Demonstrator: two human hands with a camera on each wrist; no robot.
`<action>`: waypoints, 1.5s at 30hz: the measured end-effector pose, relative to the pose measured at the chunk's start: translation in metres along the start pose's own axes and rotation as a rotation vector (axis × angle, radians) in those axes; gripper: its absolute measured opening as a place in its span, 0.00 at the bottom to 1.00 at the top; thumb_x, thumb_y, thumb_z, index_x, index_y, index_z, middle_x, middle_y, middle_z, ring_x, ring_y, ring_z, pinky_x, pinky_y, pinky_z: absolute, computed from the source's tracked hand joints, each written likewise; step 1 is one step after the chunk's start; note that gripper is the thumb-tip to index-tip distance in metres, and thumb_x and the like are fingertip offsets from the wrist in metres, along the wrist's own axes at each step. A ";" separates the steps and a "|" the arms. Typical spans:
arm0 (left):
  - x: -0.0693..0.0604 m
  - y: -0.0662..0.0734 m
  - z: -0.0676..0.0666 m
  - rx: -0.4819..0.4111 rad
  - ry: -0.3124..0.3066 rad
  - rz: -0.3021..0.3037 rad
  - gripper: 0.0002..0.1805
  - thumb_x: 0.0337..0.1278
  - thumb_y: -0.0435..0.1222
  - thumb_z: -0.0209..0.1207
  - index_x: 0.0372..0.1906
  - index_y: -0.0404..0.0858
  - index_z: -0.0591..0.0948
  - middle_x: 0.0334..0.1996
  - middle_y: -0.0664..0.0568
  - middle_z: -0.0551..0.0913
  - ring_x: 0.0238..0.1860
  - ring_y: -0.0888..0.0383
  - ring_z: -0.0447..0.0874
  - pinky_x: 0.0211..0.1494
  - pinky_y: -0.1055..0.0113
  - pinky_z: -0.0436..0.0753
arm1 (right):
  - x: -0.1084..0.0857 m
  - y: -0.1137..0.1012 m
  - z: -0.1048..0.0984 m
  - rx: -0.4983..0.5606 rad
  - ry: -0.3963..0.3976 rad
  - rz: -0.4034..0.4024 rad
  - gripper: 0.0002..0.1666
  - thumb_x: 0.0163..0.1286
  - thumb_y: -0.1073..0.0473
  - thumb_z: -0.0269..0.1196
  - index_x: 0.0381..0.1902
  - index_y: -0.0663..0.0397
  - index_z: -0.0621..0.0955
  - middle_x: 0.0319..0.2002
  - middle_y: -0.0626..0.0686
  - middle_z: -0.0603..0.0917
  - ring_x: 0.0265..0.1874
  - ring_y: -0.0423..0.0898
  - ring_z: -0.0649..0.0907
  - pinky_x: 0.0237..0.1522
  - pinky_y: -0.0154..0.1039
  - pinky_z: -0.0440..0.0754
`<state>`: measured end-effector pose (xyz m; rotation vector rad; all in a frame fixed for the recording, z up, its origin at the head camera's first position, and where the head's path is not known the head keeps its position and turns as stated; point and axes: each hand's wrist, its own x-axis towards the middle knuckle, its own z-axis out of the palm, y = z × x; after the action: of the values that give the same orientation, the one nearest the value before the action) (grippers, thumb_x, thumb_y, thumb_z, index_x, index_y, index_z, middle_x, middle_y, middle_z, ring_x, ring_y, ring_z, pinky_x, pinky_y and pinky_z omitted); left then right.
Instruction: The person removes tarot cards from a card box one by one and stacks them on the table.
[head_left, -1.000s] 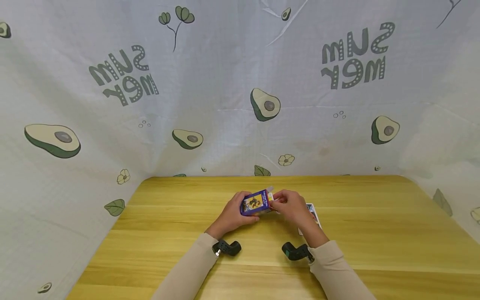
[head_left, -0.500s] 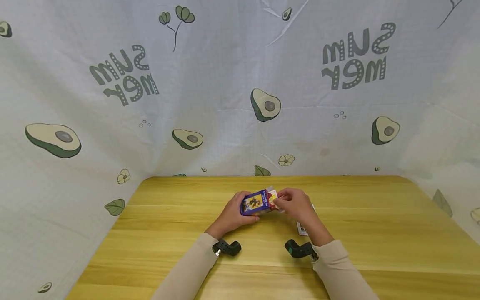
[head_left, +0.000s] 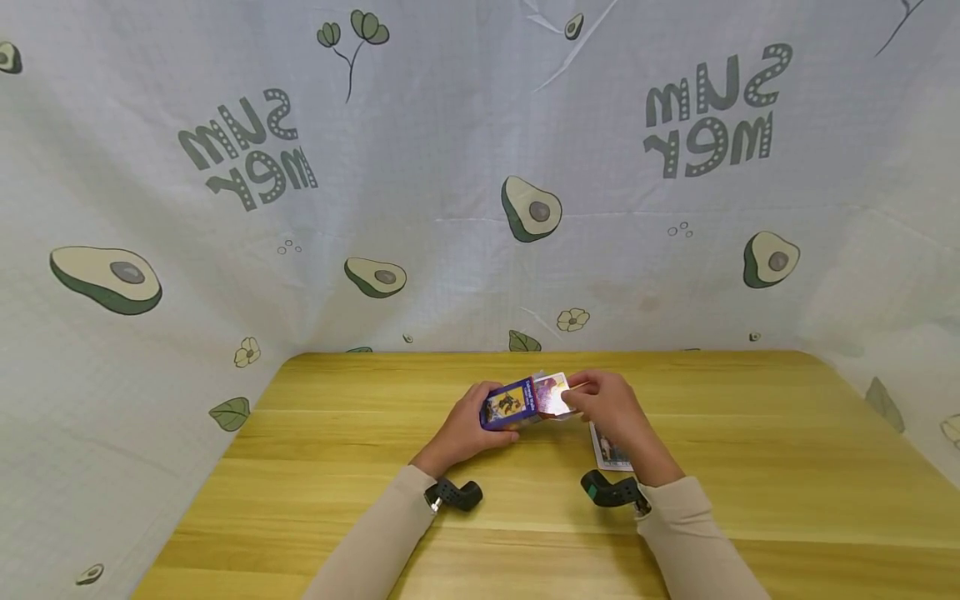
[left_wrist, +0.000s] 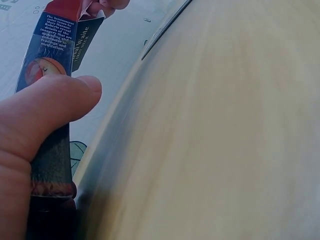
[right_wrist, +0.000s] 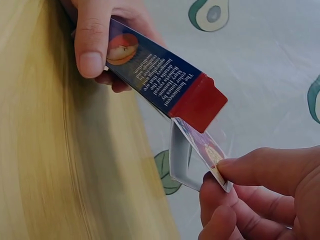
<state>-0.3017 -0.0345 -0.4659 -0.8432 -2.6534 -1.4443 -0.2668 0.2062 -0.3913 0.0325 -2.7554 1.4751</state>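
Observation:
My left hand (head_left: 467, 425) grips a blue card box (head_left: 506, 406) above the table, its thumb along the box's narrow side in the left wrist view. The box's mouth faces right. A picture card (head_left: 550, 395) sticks partway out of that mouth, and my right hand (head_left: 607, 407) pinches its outer end between thumb and fingers. In the right wrist view a red side flap (right_wrist: 202, 102) and the white-lined lid (right_wrist: 178, 152) stand open beside the card (right_wrist: 202, 145). Whether it is one card or a thin stack, I cannot tell.
Another card or stack (head_left: 606, 450) lies on the wooden table (head_left: 375, 483), partly hidden beneath my right forearm. A white curtain (head_left: 450, 167) with avocado prints hangs behind the table. Black camera mounts (head_left: 459, 497) sit at both wrists.
My right hand has moved to the right, drawing the card farther out of the box. More of the card on the table shows at its left. The left hand and box have stayed put.

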 end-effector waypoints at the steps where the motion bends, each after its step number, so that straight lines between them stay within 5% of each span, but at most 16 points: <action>1: 0.000 0.000 0.000 -0.001 0.000 0.000 0.41 0.44 0.48 0.73 0.64 0.44 0.67 0.53 0.53 0.72 0.48 0.59 0.73 0.51 0.65 0.75 | 0.000 0.001 -0.001 0.002 -0.003 -0.001 0.17 0.67 0.57 0.62 0.49 0.64 0.78 0.39 0.60 0.85 0.31 0.56 0.83 0.37 0.49 0.82; 23: -0.001 0.001 -0.001 -0.011 -0.001 0.006 0.40 0.45 0.47 0.72 0.64 0.43 0.67 0.53 0.52 0.72 0.48 0.58 0.73 0.51 0.65 0.75 | -0.003 0.003 -0.020 0.051 0.025 0.089 0.22 0.67 0.55 0.60 0.54 0.62 0.75 0.50 0.67 0.81 0.37 0.57 0.80 0.29 0.45 0.82; 35: -0.001 0.000 -0.001 -0.012 -0.001 0.001 0.40 0.45 0.48 0.72 0.63 0.44 0.67 0.53 0.53 0.71 0.48 0.58 0.73 0.52 0.65 0.74 | -0.006 0.003 -0.027 0.026 0.032 0.131 0.23 0.68 0.53 0.59 0.55 0.61 0.74 0.52 0.68 0.79 0.46 0.61 0.79 0.45 0.52 0.77; 45: 0.001 0.000 -0.001 -0.009 -0.004 -0.007 0.40 0.45 0.47 0.73 0.64 0.45 0.67 0.53 0.53 0.71 0.48 0.58 0.73 0.52 0.64 0.74 | -0.005 0.004 -0.033 0.029 0.038 0.126 0.23 0.68 0.53 0.59 0.55 0.62 0.74 0.46 0.64 0.83 0.38 0.57 0.80 0.39 0.48 0.78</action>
<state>-0.3026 -0.0349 -0.4648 -0.8393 -2.6578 -1.4582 -0.2622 0.2364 -0.3765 -0.1705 -2.7520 1.5270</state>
